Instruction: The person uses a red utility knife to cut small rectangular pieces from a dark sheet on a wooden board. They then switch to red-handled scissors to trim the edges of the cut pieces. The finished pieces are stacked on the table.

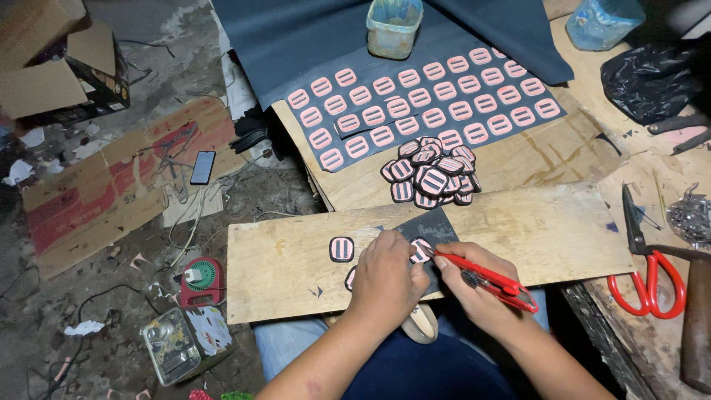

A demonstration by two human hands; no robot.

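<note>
My left hand (385,278) presses a dark sheet scrap (433,226) bearing a pink slotted piece (421,250) onto a wooden board (533,230) across my lap. My right hand (474,285) grips small red snips (492,280), whose blades point at that pink piece. One cut-out pink piece with a black border (341,249) lies on the board left of my hand. Another peeks out under my left hand (350,278). A heap of cut pieces (431,172) sits beyond the board.
A dark sheet (422,104) with rows of pink pieces lies further back, with a plastic glue tub (394,27) on it. Red-handled scissors (646,270) and a hammer (696,318) lie right. A phone (202,167), cardboard, cables and a tin (178,342) litter the floor left.
</note>
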